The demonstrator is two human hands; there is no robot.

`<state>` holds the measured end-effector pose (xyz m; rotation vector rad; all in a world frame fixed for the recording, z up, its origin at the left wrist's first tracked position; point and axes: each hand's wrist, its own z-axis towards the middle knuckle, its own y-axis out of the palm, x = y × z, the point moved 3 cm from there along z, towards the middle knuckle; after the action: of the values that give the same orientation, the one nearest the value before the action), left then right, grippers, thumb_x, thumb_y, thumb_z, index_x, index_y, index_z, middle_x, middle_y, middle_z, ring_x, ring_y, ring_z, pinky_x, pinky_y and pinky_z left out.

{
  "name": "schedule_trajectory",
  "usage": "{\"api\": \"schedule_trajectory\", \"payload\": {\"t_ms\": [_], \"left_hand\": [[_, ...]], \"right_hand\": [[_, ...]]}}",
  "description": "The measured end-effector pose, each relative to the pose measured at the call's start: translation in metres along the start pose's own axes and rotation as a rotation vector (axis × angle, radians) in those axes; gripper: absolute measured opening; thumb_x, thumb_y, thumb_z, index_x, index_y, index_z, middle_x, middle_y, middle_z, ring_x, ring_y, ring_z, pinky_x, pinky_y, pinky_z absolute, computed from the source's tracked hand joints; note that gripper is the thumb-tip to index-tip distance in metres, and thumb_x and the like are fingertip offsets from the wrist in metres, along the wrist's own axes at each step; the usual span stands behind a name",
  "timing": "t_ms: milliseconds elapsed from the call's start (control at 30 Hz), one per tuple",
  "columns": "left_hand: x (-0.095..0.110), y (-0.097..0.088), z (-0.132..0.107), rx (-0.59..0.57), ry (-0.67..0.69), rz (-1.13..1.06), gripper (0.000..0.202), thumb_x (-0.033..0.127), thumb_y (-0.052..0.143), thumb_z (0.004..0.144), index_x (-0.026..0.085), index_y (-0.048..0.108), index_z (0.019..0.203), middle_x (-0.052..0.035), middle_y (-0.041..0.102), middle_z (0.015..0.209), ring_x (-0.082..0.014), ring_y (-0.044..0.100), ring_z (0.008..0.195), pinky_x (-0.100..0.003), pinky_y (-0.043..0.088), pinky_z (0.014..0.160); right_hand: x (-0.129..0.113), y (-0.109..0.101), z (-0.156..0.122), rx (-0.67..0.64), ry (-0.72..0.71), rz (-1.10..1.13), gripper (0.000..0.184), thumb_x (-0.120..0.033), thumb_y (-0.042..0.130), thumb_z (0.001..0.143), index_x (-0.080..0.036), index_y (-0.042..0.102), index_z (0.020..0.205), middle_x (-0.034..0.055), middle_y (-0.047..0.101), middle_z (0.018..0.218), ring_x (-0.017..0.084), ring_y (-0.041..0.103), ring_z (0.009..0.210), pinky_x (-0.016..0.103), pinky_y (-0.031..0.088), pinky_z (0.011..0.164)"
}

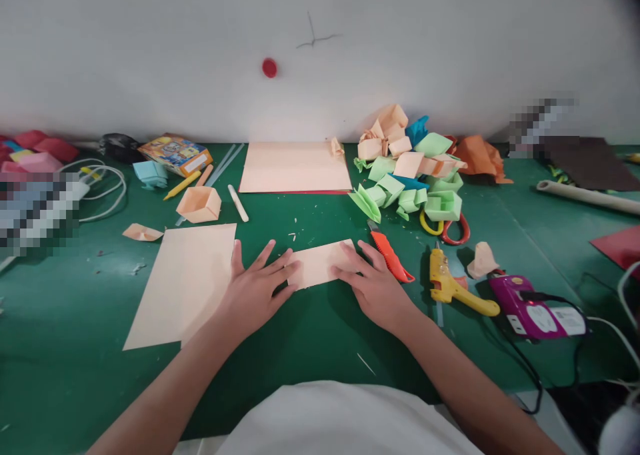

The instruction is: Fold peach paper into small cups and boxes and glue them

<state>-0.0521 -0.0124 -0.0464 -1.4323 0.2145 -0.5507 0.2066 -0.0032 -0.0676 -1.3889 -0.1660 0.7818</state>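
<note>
A small peach paper rectangle (316,264) lies on the green table between my hands, slightly tilted. My left hand (260,283) has its fingers spread, the fingertips resting on the paper's left end. At the other end, my right hand (375,282) touches the paper with its fingers apart and stretched. A larger peach sheet (190,282) lies left of my left hand, partly under the wrist. Close beyond my right hand is an orange box cutter (393,255).
Folded paper pieces (410,168) are heaped at the back right, near scissors (456,230). A yellow glue gun (457,285) and a purple power strip (535,306) with cords lie right. Stacked peach sheets (295,167) lie against the wall. An open paper box (199,204) stands left.
</note>
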Motion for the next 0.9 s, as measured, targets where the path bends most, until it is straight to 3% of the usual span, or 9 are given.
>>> {"api": "schedule_trajectory", "payload": {"t_ms": [100,233,500,733,900], "left_hand": [[0.001,-0.001,0.002,0.029,0.007,0.004,0.035,0.044,0.052,0.101,0.036,0.062,0.134,-0.0005,0.061,0.145,-0.0350,0.043,0.145,-0.073,-0.005,0.120],[0.002,0.001,0.002,0.031,0.039,0.017,0.035,0.041,0.051,0.102,0.032,0.064,0.133,-0.0025,0.060,0.146,-0.0335,0.043,0.145,-0.068,0.000,0.123],[-0.011,0.009,-0.001,-0.037,-0.055,-0.035,0.036,0.047,0.052,0.101,0.048,0.058,0.137,0.0042,0.056,0.149,-0.0425,0.039,0.146,-0.083,0.000,0.112],[-0.011,0.006,-0.002,-0.024,-0.058,-0.044,0.039,0.046,0.054,0.100,0.052,0.056,0.138,0.0060,0.056,0.148,-0.0431,0.038,0.146,-0.084,0.002,0.111],[-0.009,0.006,-0.003,0.013,-0.055,-0.033,0.040,0.044,0.055,0.100,0.052,0.055,0.139,0.0051,0.058,0.147,-0.0424,0.039,0.146,-0.082,0.000,0.113]], "right_hand": [[-0.002,-0.001,-0.002,0.000,-0.005,0.002,0.057,-0.001,0.046,0.089,-0.030,0.068,0.134,-0.0018,0.041,0.161,0.036,0.028,0.149,0.060,0.041,0.116],[-0.003,-0.003,-0.002,-0.022,-0.011,0.004,0.062,0.001,0.045,0.086,-0.029,0.066,0.136,-0.0054,0.044,0.160,0.036,0.028,0.149,0.061,0.040,0.117],[-0.006,0.000,-0.007,-0.051,-0.026,-0.028,0.074,0.003,0.046,0.080,-0.033,0.058,0.144,-0.0094,0.048,0.156,0.036,0.033,0.145,0.061,0.038,0.116],[-0.010,-0.005,-0.004,-0.009,-0.024,-0.067,0.056,-0.008,0.048,0.090,-0.034,0.064,0.137,-0.0080,0.055,0.151,0.037,0.037,0.140,0.062,0.038,0.112],[-0.020,-0.013,0.008,0.042,0.008,-0.076,0.033,-0.023,0.052,0.095,-0.030,0.074,0.118,0.0008,0.067,0.137,0.037,0.046,0.131,0.060,0.038,0.109]]}}
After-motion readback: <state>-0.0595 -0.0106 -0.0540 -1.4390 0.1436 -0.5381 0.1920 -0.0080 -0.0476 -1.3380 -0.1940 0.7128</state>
